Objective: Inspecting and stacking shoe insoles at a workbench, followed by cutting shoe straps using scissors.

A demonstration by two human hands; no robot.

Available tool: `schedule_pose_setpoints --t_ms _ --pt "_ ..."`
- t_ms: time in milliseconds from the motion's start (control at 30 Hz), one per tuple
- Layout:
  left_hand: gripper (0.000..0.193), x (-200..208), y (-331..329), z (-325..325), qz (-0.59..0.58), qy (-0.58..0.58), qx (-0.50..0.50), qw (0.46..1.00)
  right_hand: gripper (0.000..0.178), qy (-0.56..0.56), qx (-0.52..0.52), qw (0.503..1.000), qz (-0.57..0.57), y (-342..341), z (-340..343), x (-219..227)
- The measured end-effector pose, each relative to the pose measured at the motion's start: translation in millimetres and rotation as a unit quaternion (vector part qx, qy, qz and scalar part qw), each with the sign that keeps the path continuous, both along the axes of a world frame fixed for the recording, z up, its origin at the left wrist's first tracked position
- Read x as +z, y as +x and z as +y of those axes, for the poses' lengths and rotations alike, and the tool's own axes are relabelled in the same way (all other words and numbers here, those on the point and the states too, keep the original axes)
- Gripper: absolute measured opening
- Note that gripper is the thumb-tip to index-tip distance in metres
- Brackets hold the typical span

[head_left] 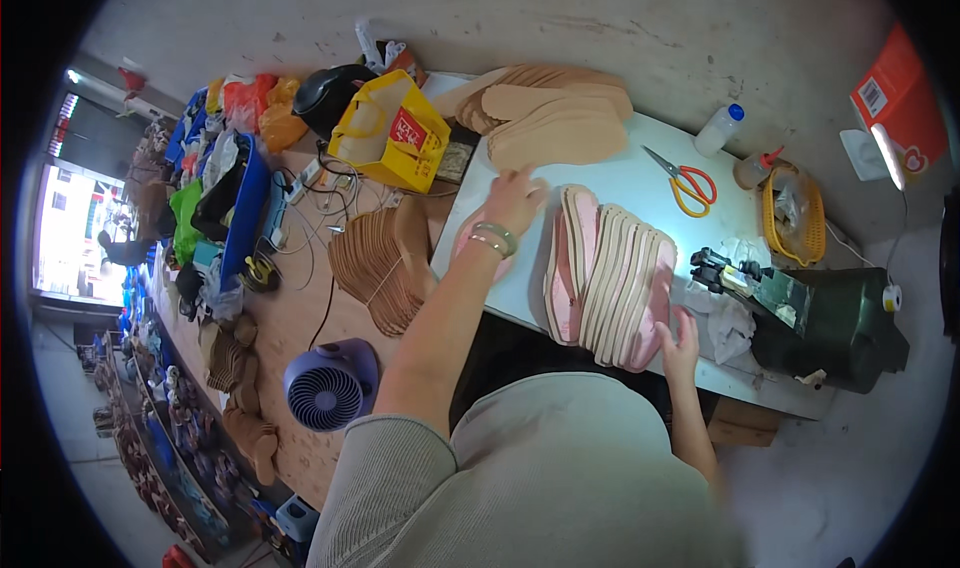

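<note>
My left hand (515,200) reaches over the white tabletop, fingers slightly curled and apart, at the near edge of a pile of tan insole pieces (560,133). Nothing shows in its grasp. Partly covered by my left wrist, a pink insole (468,230) lies flat on the table. To the right, a row of pink and cream insoles (610,278) leans together on edge. Beside the right end of that row is my right hand (682,343), thumb and fingers spread, holding nothing; whether its fingertips touch the end insole I cannot tell.
Orange-handled scissors (688,185), a white bottle (720,130) and a yellow basket (793,216) sit along the back right, near a dark green machine (835,318). Leftward are a yellow bin (392,133), bundled brown insoles (380,263) and a purple fan (328,386).
</note>
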State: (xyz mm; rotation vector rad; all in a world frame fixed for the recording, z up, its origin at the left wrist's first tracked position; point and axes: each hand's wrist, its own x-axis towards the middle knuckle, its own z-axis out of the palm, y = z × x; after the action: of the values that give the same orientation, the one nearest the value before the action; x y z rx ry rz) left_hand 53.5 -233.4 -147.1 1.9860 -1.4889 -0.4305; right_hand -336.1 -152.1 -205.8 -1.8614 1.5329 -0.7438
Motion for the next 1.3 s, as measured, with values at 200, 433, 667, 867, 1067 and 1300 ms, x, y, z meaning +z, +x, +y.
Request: schedule_pose_setpoints --t_ms 200,433,667,867,1067,1300 --pt "0.041 -19 -58 61 0.102 -0.039 0.014 0.994 0.068 -0.026 0.028 0.999 0.025 26 14 -26" --pt "0.040 5 -156 87 0.468 0.223 -0.072 0.852 0.070 -0.029 0.031 0.998 -0.052 34 8 26" --pt "0.032 17 -172 67 0.632 0.238 -0.162 0.719 0.071 0.064 0.024 0.985 -0.158 23 -30 112" --pt "0.029 27 -194 59 0.508 0.196 -0.211 0.812 0.045 0.272 0.038 0.913 -0.301 16 -29 97" --pt "0.032 41 -218 43 0.487 0.207 -0.158 0.834 0.050 -0.054 -0.006 0.994 0.093 15 -17 122" --pt "0.035 31 -259 -9 0.150 -0.091 -0.226 0.958 0.037 -0.081 -0.084 0.991 -0.058 -21 -58 123"
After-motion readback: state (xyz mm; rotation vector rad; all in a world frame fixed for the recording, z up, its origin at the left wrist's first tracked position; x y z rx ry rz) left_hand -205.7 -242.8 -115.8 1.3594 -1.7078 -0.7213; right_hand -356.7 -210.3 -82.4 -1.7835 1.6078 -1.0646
